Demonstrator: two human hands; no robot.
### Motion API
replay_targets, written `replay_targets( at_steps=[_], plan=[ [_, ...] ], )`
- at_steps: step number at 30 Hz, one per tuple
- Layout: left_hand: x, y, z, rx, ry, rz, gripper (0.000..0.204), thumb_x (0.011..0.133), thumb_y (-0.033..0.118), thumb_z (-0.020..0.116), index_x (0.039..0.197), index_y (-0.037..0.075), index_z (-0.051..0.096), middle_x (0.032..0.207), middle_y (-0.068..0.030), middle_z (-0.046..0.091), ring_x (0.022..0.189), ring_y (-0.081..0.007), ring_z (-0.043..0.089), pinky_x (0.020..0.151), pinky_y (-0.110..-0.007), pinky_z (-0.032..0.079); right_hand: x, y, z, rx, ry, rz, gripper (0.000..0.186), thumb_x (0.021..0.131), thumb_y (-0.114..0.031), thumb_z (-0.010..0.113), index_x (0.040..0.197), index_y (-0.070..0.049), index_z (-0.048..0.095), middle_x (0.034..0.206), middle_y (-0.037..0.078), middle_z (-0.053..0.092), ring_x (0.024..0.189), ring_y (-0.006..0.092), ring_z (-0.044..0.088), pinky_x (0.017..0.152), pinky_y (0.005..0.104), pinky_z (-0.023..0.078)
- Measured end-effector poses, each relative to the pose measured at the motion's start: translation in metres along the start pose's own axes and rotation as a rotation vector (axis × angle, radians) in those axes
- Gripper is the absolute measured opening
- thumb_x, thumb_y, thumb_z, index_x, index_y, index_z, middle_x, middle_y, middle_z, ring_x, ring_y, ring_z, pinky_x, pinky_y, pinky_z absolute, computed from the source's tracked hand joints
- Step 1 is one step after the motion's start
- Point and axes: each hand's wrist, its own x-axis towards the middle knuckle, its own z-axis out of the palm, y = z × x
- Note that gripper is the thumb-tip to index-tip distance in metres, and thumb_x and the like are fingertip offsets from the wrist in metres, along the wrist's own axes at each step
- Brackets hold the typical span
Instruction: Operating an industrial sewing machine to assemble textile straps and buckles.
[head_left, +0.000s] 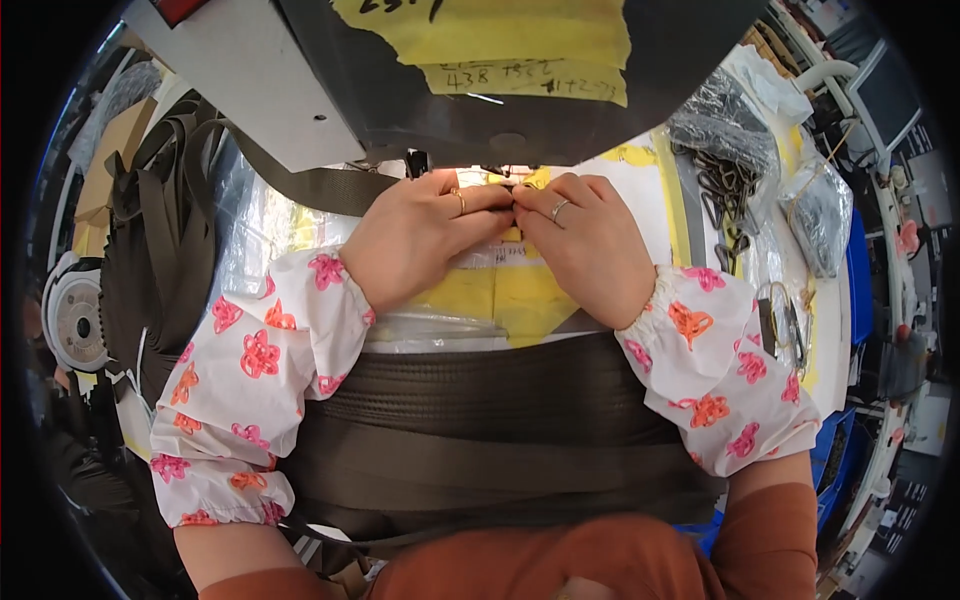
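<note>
My left hand (415, 240) and my right hand (590, 245) meet fingertip to fingertip under the dark head of what looks like a sewing machine (470, 125). Both hands have bent, closed fingers. Something small sits at the tips, but the fingers hide what it is. A dark olive webbing strap (325, 190) comes in from the left and passes behind my left hand. Lamplight falls on the work spot (490, 177) just beyond the fingers. Below the hands, yellow tape (530, 295) covers part of the work surface.
A thick stack of dark webbing (480, 440) lies between my forearms. More strap hangs in loops (160, 240) at the left. Metal snap hooks (725, 190) and plastic bags (820, 220) lie at the right, with scissors-like tools (785, 325) nearer. Blue bins (830, 450) stand beyond the right edge.
</note>
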Motion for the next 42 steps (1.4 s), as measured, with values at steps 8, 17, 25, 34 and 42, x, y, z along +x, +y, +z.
replay_targets(
  at_steps=[8,17,25,34,42],
  plan=[
    [0.0,0.004,0.006,-0.079,0.134,-0.198,0.026,0.076,0.01,0.06,0.101,0.017,0.064,0.106,-0.0047,0.058,0.094,-0.0222,0.053,0.079,-0.037,0.036,-0.007,0.003,0.008,0.016,0.196,0.067,0.029,0.068,-0.008,0.056,0.096,-0.002,0.061,0.105,0.005,0.057,0.095,0.0222,0.051,0.077,0.0337,0.043],
    [-0.001,0.006,-0.001,-0.162,0.033,-0.239,0.023,0.072,0.001,0.061,0.094,0.007,0.064,0.105,-0.0135,0.06,0.084,-0.0304,0.06,0.072,-0.033,0.049,-0.008,-0.001,0.008,0.038,0.166,0.074,0.026,0.067,-0.009,0.056,0.092,-0.002,0.06,0.1,0.003,0.058,0.092,0.0191,0.052,0.078,0.0319,0.042],
    [-0.003,0.003,0.001,-0.176,0.049,-0.298,0.021,0.074,0.004,0.061,0.094,0.008,0.065,0.107,-0.0121,0.06,0.087,-0.0298,0.06,0.073,-0.034,0.049,-0.009,0.0,0.01,0.028,0.184,0.097,0.025,0.068,-0.009,0.055,0.092,-0.002,0.059,0.104,0.003,0.058,0.093,0.0179,0.052,0.083,0.0325,0.04],
    [-0.002,-0.003,0.006,-0.21,0.053,-0.25,0.019,0.075,0.003,0.06,0.094,0.007,0.064,0.107,-0.0134,0.06,0.092,-0.0308,0.058,0.077,-0.034,0.047,-0.01,0.0,0.003,-0.038,0.084,0.106,0.032,0.065,-0.002,0.059,0.098,-0.004,0.061,0.107,0.002,0.058,0.096,0.0193,0.052,0.088,0.0375,0.038],
    [0.001,-0.017,0.015,-0.228,0.129,-0.299,0.014,0.079,0.013,0.061,0.091,0.011,0.066,0.078,-0.0103,0.065,0.066,-0.0275,0.061,0.058,-0.034,0.048,-0.001,0.014,0.009,-0.062,0.035,0.12,0.029,0.07,-0.004,0.055,0.098,-0.007,0.062,0.107,0.0,0.059,0.097,0.0179,0.052,0.094,0.0404,0.033]
  ],
)
